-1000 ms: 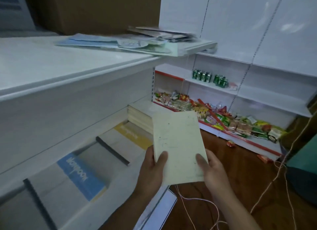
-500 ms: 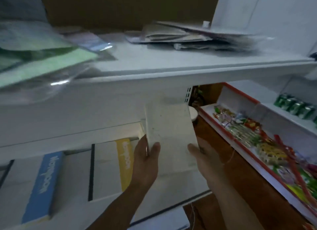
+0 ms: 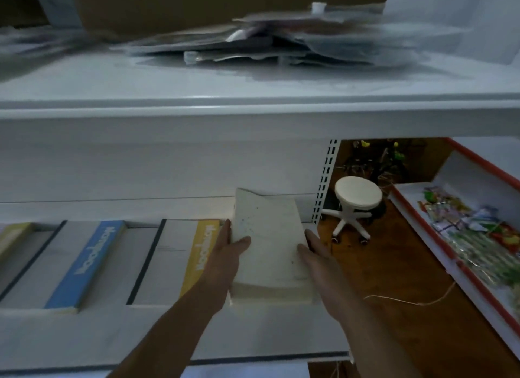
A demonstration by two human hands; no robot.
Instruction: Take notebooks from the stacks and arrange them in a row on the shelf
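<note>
A: Start close in. What are the hands doing?

B: Both grasp the cream notebook (image 3: 267, 245). The left hand (image 3: 225, 253) is at its 9 o'clock edge, with the thumb lying over the cover and the fingers along the side. The right hand (image 3: 318, 262) does the same at 3 o'clock, thumb on the cover and fingers past the edge.

A: And where is that notebook?

B: It is over the lower shelf (image 3: 253, 329), at the 3 o'clock end of the row, cover facing up. A thick band of cream page edges shows at its 6 o'clock side. I cannot tell whether that is the same book or a stack beneath it.

A: What lies beside it?

B: Just at its 9 o'clock is the yellow-band notebook (image 3: 201, 253). Further toward 9 o'clock is the blue-band notebook (image 3: 87, 262), then another yellow strip (image 3: 14, 234) cut off by the frame. All lie flat, side by side.

A: And beyond that?

B: At 12 o'clock the upper shelf (image 3: 253, 96) carries a blurred pile of plastic-wrapped papers (image 3: 267, 45), with a brown cardboard box (image 3: 197, 0) behind. Toward 3 o'clock, on the wooden floor (image 3: 394, 259), stand a white stool (image 3: 358, 194) and a red-trimmed rack (image 3: 461, 177) of coloured packets (image 3: 478, 237), with a thin cord (image 3: 416, 303) trailing between
</note>
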